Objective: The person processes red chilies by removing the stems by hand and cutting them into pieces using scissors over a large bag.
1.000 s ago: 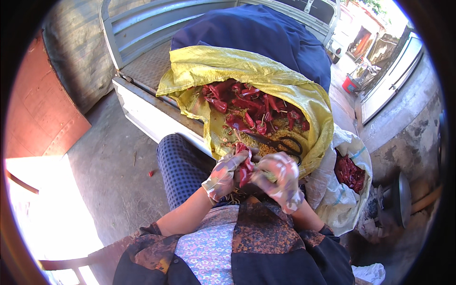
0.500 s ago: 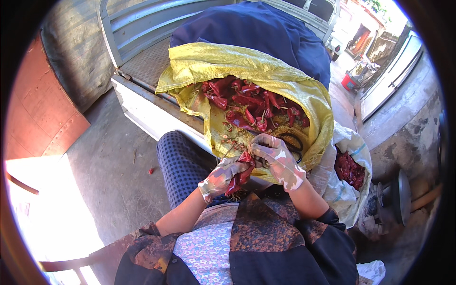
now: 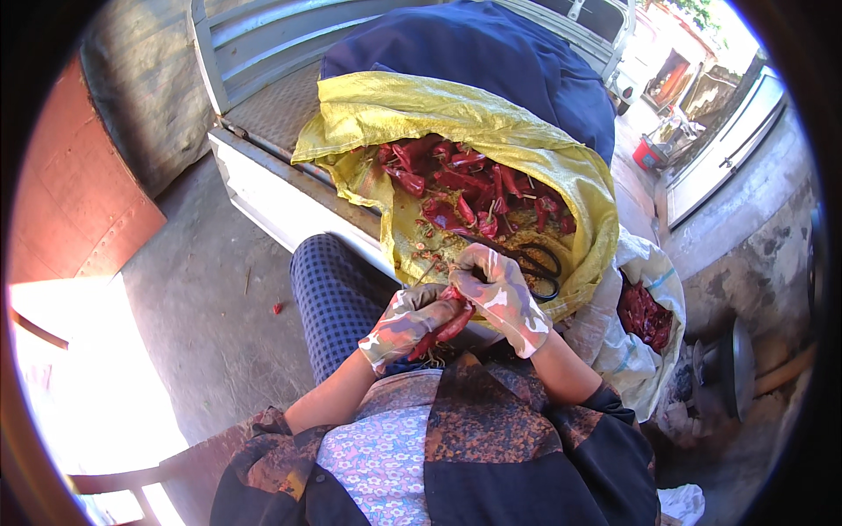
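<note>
Both my hands wear camouflage-patterned gloves. Closed around a small bunch of red chili peppers (image 3: 453, 328), my left hand (image 3: 403, 324) holds them low in front of my lap. The fingers of my right hand (image 3: 504, 300) pinch the upper end of one pepper, touching the left fingertips; the exact spot they grip is partly hidden. Just beyond the hands, a yellow woven sack (image 3: 421, 91) lies open, with many red peppers (image 3: 469, 186) inside among bits of stem and seeds. Black-handled scissors (image 3: 541, 263) rest in the sack, just past my right hand.
The sack lies on a metal truck bed (image 3: 279, 105), beside a dark blue cloth (image 3: 474, 44). At the right, a white sack (image 3: 653, 263) holds more dark red peppers. A round metal lid or pan (image 3: 744, 368) stands by the wall. One red scrap (image 3: 277, 308) lies on the floor.
My right hand has drawn slightly left and down, closer to the left fingertips. The peppers in my left hand have turned a little, and more of the scissors shows.
</note>
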`<state>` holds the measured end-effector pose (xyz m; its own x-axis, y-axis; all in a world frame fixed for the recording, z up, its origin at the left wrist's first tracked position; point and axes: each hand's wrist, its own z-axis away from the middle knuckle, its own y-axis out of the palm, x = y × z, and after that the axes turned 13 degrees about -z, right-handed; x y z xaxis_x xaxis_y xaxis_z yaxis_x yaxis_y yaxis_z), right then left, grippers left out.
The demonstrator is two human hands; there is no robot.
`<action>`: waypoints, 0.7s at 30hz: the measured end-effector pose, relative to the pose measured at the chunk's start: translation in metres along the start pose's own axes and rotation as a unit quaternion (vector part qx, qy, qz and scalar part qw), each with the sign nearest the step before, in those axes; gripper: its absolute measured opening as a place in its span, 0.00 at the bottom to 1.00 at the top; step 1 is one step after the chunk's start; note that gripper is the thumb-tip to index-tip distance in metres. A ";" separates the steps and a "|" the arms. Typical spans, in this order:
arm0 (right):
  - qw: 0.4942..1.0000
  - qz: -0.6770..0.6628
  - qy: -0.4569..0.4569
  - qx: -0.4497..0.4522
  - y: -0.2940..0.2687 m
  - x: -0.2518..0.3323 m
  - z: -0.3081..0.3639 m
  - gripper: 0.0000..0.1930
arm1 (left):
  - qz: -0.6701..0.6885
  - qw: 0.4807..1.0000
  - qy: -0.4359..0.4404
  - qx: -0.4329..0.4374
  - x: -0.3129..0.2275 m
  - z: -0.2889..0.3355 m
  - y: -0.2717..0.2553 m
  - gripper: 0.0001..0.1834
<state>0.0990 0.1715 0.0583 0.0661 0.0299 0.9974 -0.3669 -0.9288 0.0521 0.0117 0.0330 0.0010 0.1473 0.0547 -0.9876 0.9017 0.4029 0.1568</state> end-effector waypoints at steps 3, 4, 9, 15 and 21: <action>0.999 -0.014 0.032 0.031 0.000 -0.003 -0.004 0.04 | 0.028 1.000 -0.003 -0.013 0.023 0.004 -0.008 0.15; 0.998 0.053 0.027 0.030 -0.002 0.001 -0.007 0.04 | 0.066 0.998 0.014 -0.006 0.031 0.001 -0.011 0.13; 0.998 0.046 0.012 0.050 -0.011 -0.007 -0.014 0.09 | 0.359 0.925 -0.041 0.116 0.034 0.000 -0.017 0.10; 0.997 -0.042 0.064 -0.005 0.000 0.002 -0.004 0.05 | 0.622 0.722 -0.120 0.277 0.075 -0.011 -0.011 0.16; 0.995 -0.095 0.016 -0.028 0.002 -0.012 -0.002 0.05 | 0.322 0.937 -0.125 0.051 0.028 0.008 -0.005 0.17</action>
<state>0.0956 0.1702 0.0462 0.1103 0.2158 0.9702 -0.4009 -0.8835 0.2421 0.0149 0.0253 -0.0272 0.7528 0.0357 -0.6573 0.6259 0.2702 0.7316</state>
